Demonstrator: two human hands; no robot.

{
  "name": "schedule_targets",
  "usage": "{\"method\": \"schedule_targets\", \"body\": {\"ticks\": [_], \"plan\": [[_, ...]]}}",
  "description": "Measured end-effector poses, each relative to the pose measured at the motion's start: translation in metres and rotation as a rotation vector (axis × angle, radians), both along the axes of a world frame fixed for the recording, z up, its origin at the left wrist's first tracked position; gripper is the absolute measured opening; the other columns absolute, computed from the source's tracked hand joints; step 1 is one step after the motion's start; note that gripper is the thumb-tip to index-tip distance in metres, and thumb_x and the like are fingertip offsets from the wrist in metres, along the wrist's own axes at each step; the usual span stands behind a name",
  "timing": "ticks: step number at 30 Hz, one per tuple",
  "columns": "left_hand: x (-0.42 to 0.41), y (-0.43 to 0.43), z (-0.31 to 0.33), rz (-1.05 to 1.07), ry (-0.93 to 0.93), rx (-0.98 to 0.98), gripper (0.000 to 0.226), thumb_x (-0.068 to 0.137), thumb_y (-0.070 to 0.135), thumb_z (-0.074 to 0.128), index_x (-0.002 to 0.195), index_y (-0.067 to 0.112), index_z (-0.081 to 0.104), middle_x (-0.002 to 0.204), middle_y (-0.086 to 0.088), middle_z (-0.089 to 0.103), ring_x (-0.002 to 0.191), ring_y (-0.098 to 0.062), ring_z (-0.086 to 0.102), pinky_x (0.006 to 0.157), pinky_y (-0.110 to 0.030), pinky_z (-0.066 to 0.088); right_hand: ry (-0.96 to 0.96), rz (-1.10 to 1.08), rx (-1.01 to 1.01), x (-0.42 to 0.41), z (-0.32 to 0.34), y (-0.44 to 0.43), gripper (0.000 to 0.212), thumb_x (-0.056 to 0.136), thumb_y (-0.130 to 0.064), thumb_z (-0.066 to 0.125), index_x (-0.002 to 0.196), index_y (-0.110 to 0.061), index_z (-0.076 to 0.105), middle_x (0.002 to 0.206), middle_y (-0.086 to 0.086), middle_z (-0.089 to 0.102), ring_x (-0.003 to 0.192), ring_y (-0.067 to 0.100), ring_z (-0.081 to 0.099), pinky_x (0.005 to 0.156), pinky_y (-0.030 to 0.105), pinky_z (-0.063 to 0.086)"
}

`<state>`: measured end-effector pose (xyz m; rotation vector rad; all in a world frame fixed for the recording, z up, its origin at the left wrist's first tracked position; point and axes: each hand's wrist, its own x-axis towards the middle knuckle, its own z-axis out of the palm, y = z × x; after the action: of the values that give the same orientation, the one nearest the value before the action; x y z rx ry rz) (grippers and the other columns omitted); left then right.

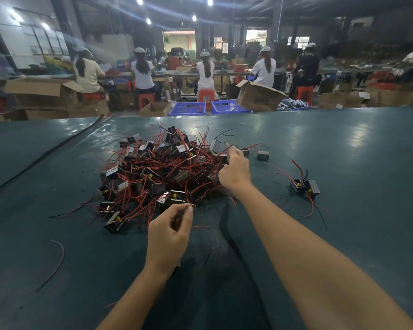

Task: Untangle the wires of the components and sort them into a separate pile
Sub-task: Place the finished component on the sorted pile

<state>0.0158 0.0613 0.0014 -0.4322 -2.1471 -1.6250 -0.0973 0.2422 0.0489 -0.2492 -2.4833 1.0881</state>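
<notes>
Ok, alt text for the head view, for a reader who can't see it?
A person's left hand pinches a wire beside a tangled pile of black parts with red wires on a green table, while the right hand reaches into the pile's right edge. Two components lie apart to the right.

Factory assembly hall, capped workers (206, 70) at benches, cardboard boxes (258, 96), blue crates (187, 108)

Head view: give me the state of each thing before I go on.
main pile, tangled heap
sorted pile, two components, apart on the right
left hand, pinches wire end at pile's near edge
right hand, fingers curled into pile's right edge; grip hidden
loose wire, lying alone at left
</notes>
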Motion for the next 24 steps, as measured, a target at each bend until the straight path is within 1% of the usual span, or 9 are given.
{"method": "schedule_targets", "body": {"ticks": [3,6,8,11,12,14,17,20,24], "plan": [[0.0,0.001,-0.001,-0.025,0.004,0.0,0.013,0.093,0.017,0.062,0.089,0.026,0.071,0.066,0.01,0.064,0.055,-0.006,0.055,0.052,-0.017,0.042,-0.079,0.123,0.171,-0.006,0.002,0.002,0.066,0.088,-0.002,0.051,0.15,-0.02,0.034,0.143,0.011,0.045,0.129,0.033,0.041,0.105,0.048,0.041],[0.001,0.003,0.0,-0.044,0.0,-0.005,0.013,0.093,0.017,0.062,0.09,0.025,0.071,0.065,0.01,0.063,0.054,-0.004,0.053,0.051,-0.015,0.041,-0.072,0.045,0.247,-0.007,0.0,0.007,0.047,0.092,-0.024,0.062,0.138,-0.018,0.051,0.133,0.014,0.048,0.125,0.033,0.039,0.101,0.043,0.039],[0.001,0.003,0.0,-0.053,0.004,-0.01,0.013,0.093,0.016,0.062,0.09,0.026,0.071,0.066,0.008,0.064,0.055,-0.004,0.053,0.051,-0.016,0.041,-0.08,0.031,0.217,-0.001,-0.002,0.012,0.036,0.09,-0.032,0.067,0.122,-0.015,0.064,0.123,0.013,0.055,0.115,0.029,0.047,0.092,0.036,0.042],[0.002,0.004,-0.002,-0.055,0.008,-0.014,0.016,0.093,0.016,0.063,0.088,0.029,0.07,0.066,0.004,0.063,0.052,-0.008,0.051,0.05,-0.024,0.041,-0.032,0.042,-0.17,0.013,-0.006,0.016,0.023,0.085,-0.028,0.073,0.1,-0.01,0.071,0.097,0.004,0.069,0.086,0.015,0.06,0.077,0.029,0.048],[0.002,0.004,-0.002,-0.052,0.009,-0.015,0.017,0.093,0.016,0.063,0.088,0.031,0.07,0.065,0.001,0.062,0.051,-0.009,0.049,0.049,-0.025,0.04,-0.003,0.023,-0.324,0.019,-0.006,0.017,0.018,0.084,-0.027,0.074,0.093,-0.013,0.071,0.088,0.001,0.07,0.082,0.015,0.062,0.076,0.029,0.051],[0.003,0.005,-0.002,-0.047,0.016,-0.017,0.017,0.093,0.016,0.063,0.086,0.031,0.069,0.065,-0.003,0.062,0.051,-0.012,0.049,0.049,-0.028,0.04,0.078,-0.05,-0.475,0.031,-0.005,0.021,0.015,0.083,-0.029,0.075,0.087,-0.015,0.071,0.081,-0.002,0.071,0.08,0.016,0.065,0.075,0.029,0.053],[0.004,0.005,0.0,-0.056,0.018,-0.018,0.017,0.093,0.016,0.063,0.087,0.03,0.069,0.067,0.0,0.063,0.055,-0.018,0.053,0.052,-0.03,0.043,0.177,-0.129,-0.688,0.047,0.0,0.026,0.014,0.084,-0.027,0.075,0.082,-0.015,0.069,0.081,0.003,0.071,0.075,0.017,0.063,0.071,0.034,0.055],[0.005,0.005,0.001,-0.06,0.017,-0.019,0.018,0.093,0.016,0.063,0.086,0.031,0.068,0.067,-0.001,0.064,0.059,-0.024,0.055,0.054,-0.034,0.045,0.209,-0.143,-1.033,0.065,0.008,0.028,0.013,0.087,-0.019,0.072,0.08,-0.014,0.062,0.072,0.003,0.065,0.058,0.013,0.058,0.047,0.024,0.047],[0.006,0.005,0.002,-0.06,0.017,-0.023,0.018,0.092,0.016,0.063,0.086,0.033,0.068,0.064,-0.007,0.063,0.059,-0.029,0.054,0.055,-0.039,0.044,0.148,-0.131,-1.231,0.096,0.007,0.026,0.005,0.094,-0.018,0.06,0.091,-0.015,0.057,0.056,0.001,0.066,0.043,0.01,0.057,0.041,0.018,0.043]]}}
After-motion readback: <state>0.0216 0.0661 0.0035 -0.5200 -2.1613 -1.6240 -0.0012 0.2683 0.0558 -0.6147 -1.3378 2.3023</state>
